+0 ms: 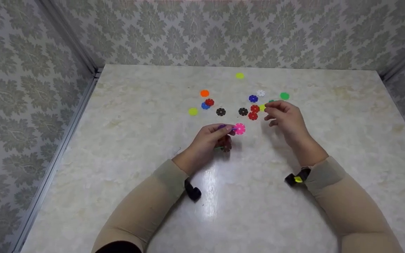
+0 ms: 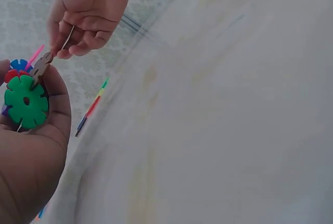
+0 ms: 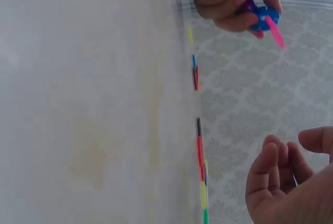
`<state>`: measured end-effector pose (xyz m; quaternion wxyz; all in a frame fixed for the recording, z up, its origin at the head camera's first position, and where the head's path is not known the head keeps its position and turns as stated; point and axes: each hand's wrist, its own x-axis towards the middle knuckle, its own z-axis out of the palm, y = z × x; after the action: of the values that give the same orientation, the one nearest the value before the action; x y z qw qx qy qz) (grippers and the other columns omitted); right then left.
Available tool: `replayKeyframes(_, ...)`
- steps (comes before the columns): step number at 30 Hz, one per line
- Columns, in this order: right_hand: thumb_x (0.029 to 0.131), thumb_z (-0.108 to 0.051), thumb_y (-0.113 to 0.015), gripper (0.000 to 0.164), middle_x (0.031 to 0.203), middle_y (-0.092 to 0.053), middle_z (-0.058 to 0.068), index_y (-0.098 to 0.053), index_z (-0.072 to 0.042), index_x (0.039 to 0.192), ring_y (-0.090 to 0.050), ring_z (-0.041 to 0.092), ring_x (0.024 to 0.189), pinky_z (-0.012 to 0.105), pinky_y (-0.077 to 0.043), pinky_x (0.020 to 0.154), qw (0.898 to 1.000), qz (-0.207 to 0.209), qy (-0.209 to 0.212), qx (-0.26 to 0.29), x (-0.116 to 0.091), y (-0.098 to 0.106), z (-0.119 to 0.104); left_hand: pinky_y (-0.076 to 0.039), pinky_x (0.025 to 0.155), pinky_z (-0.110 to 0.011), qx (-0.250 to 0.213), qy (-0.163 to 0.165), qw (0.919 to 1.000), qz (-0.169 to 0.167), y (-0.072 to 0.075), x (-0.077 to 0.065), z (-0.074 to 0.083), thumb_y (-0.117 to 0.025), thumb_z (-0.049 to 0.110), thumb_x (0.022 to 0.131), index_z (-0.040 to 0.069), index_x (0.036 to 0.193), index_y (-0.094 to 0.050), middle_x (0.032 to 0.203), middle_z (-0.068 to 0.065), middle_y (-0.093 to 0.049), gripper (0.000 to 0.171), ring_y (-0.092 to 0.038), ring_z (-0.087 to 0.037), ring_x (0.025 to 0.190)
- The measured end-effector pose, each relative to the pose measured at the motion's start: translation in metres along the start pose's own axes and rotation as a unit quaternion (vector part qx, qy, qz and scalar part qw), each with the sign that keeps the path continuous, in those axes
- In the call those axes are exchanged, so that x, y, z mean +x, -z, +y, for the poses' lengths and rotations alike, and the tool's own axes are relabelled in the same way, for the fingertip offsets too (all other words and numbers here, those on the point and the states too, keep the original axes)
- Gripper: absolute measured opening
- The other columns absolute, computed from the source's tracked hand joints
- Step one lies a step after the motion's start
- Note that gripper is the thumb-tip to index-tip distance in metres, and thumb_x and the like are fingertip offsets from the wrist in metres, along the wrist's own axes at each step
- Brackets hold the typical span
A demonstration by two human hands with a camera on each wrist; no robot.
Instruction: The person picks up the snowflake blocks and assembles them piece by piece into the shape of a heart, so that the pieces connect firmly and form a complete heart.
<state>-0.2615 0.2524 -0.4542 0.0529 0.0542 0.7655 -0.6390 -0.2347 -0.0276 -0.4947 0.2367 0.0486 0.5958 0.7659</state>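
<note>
My left hand grips a joined cluster of notched plastic flower discs above the table. A pink disc sticks out past the fingertips in the head view. The left wrist view shows a green disc, a brown one and a red one, partly covered by the hand. A blue disc with the pink one on it appears in the right wrist view. My right hand is near a yellow disc, fingers loosely bent and thumb apart; I see nothing held in it.
Loose discs lie on the marbled table beyond the hands, among them orange, black, red, dark blue, white and green. Patterned wall panels stand behind and on both sides.
</note>
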Motion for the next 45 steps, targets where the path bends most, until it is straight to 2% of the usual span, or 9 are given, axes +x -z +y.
replayKeyframes(6,0.11,-0.029,-0.073,0.043,0.124,-0.066,0.0,-0.071,-0.004,0.145,-0.066,0.014,0.097,0.023,-0.058,0.075,0.993,-0.011,-0.011,-0.119,0.025,0.004,0.0,-0.061,0.08,-0.031,-0.011,0.009,0.9999,-0.001,0.003,-0.001,-0.001,-0.071,0.028,0.114,0.011,0.117,-0.083,0.088,-0.003,-0.074,0.021,-0.07,-0.019,0.081)
replayKeyframes(10,0.106,-0.032,-0.08,0.044,0.129,-0.066,0.01,-0.074,-0.006,0.14,-0.064,0.017,0.092,0.024,-0.058,0.072,0.975,-0.026,-0.028,-0.217,0.035,-0.003,-0.004,-0.062,0.08,-0.031,-0.014,0.011,0.9998,-0.005,0.002,-0.001,-0.001,-0.071,0.027,0.113,0.011,0.118,-0.083,0.087,-0.002,-0.075,0.02,-0.07,-0.018,0.08)
replayKeyframes(14,0.099,-0.036,-0.089,0.044,0.123,-0.071,0.012,-0.077,-0.007,0.131,-0.063,0.021,0.092,0.027,-0.056,0.073,0.954,-0.024,-0.033,-0.298,0.04,-0.01,-0.006,-0.062,0.08,-0.031,-0.012,0.014,0.9998,-0.008,0.0,0.0,0.0,-0.071,0.027,0.113,0.011,0.121,-0.084,0.087,-0.001,-0.075,0.022,-0.07,-0.018,0.08)
replayKeyframes(18,0.097,-0.039,-0.091,0.038,0.112,-0.077,0.01,-0.081,-0.009,0.119,-0.064,0.024,0.095,0.035,-0.054,0.079,0.935,-0.018,-0.013,-0.355,0.041,-0.014,-0.001,-0.062,0.08,-0.03,-0.008,0.015,0.9998,-0.008,-0.002,0.001,-0.001,-0.072,0.026,0.113,0.01,0.124,-0.083,0.09,-0.003,-0.076,0.023,-0.071,-0.017,0.081)
replayKeyframes(23,0.097,-0.038,-0.088,0.039,0.122,-0.078,0.014,-0.084,-0.007,0.121,-0.068,0.031,0.11,0.048,-0.058,0.098,0.924,-0.022,0.005,-0.382,0.042,-0.015,0.004,-0.062,0.081,-0.03,-0.011,0.013,0.9998,-0.007,-0.002,0.001,-0.003,-0.074,0.025,0.111,0.009,0.125,-0.082,0.096,-0.004,-0.075,0.023,-0.069,-0.018,0.083)
replayKeyframes(27,0.098,-0.037,-0.087,0.04,0.128,-0.075,0.016,-0.084,-0.006,0.123,-0.067,0.034,0.118,0.052,-0.058,0.106,0.925,-0.026,0.011,-0.379,0.044,-0.015,0.007,-0.062,0.08,-0.029,-0.01,0.012,0.9999,-0.007,-0.001,0.001,-0.003,-0.077,0.025,0.109,0.009,0.128,-0.083,0.103,-0.005,-0.077,0.025,-0.068,-0.017,0.083)
replayKeyframes(34,0.099,-0.038,-0.087,0.041,0.123,-0.073,0.015,-0.08,-0.006,0.124,-0.063,0.028,0.106,0.04,-0.055,0.089,0.934,-0.025,0.022,-0.356,0.038,-0.016,0.005,-0.063,0.08,-0.03,-0.004,0.009,1.0,0.0,0.003,0.003,-0.004,-0.077,0.026,0.11,0.009,0.127,-0.083,0.105,-0.007,-0.078,0.025,-0.07,-0.018,0.084)
replayKeyframes(39,0.1,-0.033,-0.087,0.038,0.131,-0.077,0.014,-0.078,-0.008,0.127,-0.066,0.022,0.094,0.026,-0.057,0.074,0.958,-0.006,0.039,-0.285,0.028,-0.014,0.0,-0.066,0.082,-0.032,-0.012,0.021,0.9996,0.017,0.003,0.004,-0.002,-0.077,0.029,0.109,0.01,0.123,-0.084,0.101,-0.01,-0.08,0.024,-0.073,-0.02,0.084)
replayKeyframes(45,0.1,-0.02,-0.089,0.035,0.115,-0.084,0.005,-0.073,-0.006,0.128,-0.069,0.011,0.084,0.02,-0.061,0.071,0.991,-0.028,0.078,-0.107,0.014,-0.016,0.005,-0.069,0.089,-0.034,-0.028,0.028,0.9985,0.038,0.006,0.004,0.001,-0.08,0.03,0.108,0.01,0.124,-0.083,0.119,-0.015,-0.084,0.026,-0.078,-0.021,0.09)
